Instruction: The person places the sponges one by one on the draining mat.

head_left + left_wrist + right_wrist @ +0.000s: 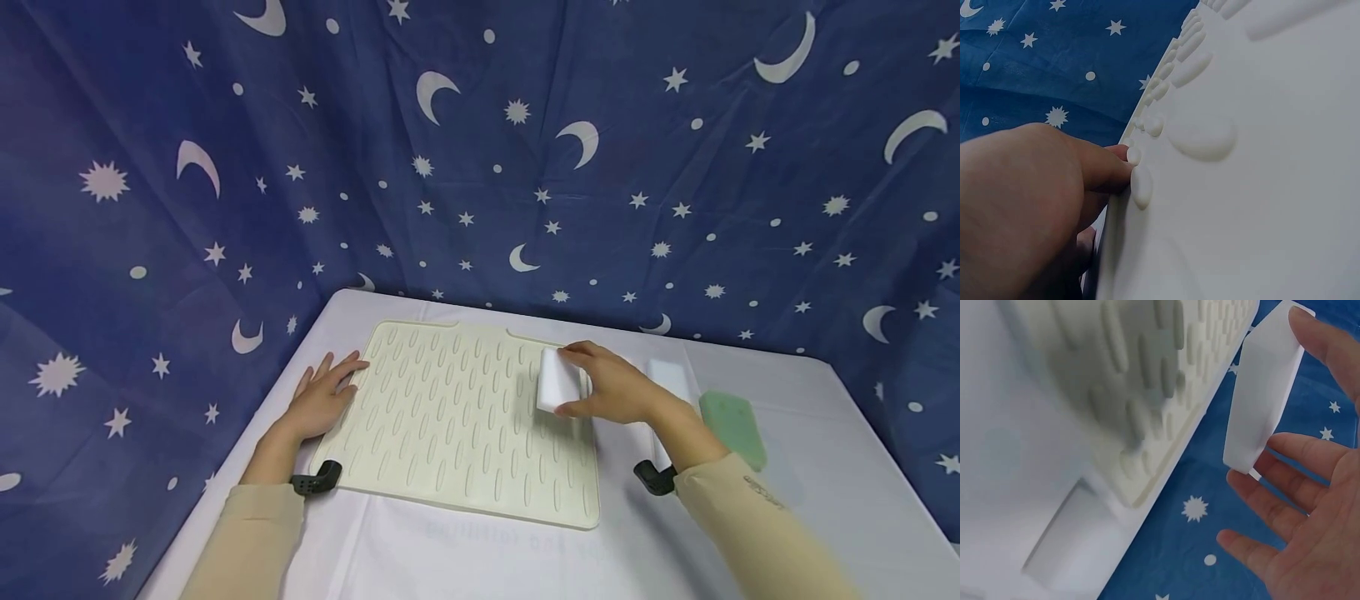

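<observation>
A cream drying mat (pixel 472 417) with raised oval ridges lies flat on the table. At its left edge my left hand (pixel 322 404) rests with fingers spread; the left wrist view shows the fingers (pixel 1100 165) touching the rim. Above the mat's right side, my right hand (pixel 611 383) holds a white rectangular block (pixel 557 382), which looks like a melamine sponge. In the right wrist view the thumb is on one end of the white block (pixel 1266 387) and fingertips are on the other. There, the block appears raised off the mat.
Right of the mat lies another white block (pixel 670 377), partly hidden behind my right forearm. A green slab (pixel 733 429), perhaps a sponge, lies further right. A white cloth (pixel 495 567) covers the table, and a blue curtain (pixel 480 150) with moons and stars hangs behind.
</observation>
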The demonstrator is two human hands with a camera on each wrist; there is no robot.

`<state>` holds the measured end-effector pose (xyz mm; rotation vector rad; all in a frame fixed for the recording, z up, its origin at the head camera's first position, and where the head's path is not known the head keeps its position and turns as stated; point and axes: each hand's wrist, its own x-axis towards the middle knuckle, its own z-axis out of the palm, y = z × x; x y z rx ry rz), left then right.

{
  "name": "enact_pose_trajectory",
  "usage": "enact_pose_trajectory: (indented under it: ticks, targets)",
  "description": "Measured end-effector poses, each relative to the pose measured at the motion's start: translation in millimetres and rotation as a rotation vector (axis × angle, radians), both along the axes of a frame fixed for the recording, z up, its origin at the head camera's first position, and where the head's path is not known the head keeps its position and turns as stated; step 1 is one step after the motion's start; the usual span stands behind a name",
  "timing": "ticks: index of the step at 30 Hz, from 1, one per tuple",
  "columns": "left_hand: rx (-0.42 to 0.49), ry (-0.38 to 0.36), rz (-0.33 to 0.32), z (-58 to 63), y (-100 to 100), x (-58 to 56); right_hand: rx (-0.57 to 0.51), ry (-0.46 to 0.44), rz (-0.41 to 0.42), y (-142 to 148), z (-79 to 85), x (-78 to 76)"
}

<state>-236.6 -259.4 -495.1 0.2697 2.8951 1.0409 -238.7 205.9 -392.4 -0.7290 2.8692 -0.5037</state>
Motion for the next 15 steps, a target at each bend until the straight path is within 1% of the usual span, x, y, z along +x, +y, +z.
enact_pose_trajectory:
  ticks: [5,10,15]
  targets:
    - [0.001,-0.001,0.002,-1.2,-1.0,0.2,-0.014,-0.017,-0.007,-14.1,-1.2,-6.4]
    - [0.002,0.000,0.002,-2.1,-1.1,0.3,-0.019,-0.040,-0.008,-28.2,-7.3,-14.1]
    - [0.005,0.004,-0.002,-2.1,-0.4,-0.6,-0.018,-0.041,-0.016,-40.2,-12.4,-19.1]
